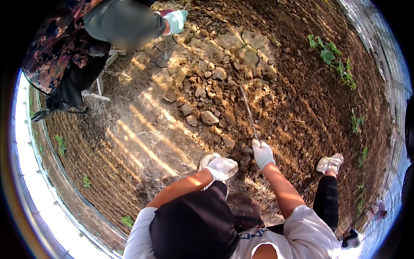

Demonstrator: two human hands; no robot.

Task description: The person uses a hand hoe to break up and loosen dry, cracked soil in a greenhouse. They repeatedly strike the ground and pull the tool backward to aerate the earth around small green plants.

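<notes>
My right hand [263, 153], in a white glove, grips a thin rod-like tool [249, 111] whose far end reaches the loose brown soil ahead of me. What sort of tool head it has, I cannot make out. My left hand [222, 168], also gloved in white, is curled above my left shoe near my knee; whether something is inside it is hidden. Between and beyond my hands lie clods of dry soil [209, 118]. Farther off, pale cracked earth [250, 51] borders the broken soil.
A co-worker in dark flowered clothing [61, 48] is at the upper left, with a gloved hand [177, 22] over the soil, beside a wooden stool [101, 84]. Leafy green plants [328, 55] grow at the right. My right shoe [330, 163] rests on soil. Plastic sheeting [389, 106] edges the bed.
</notes>
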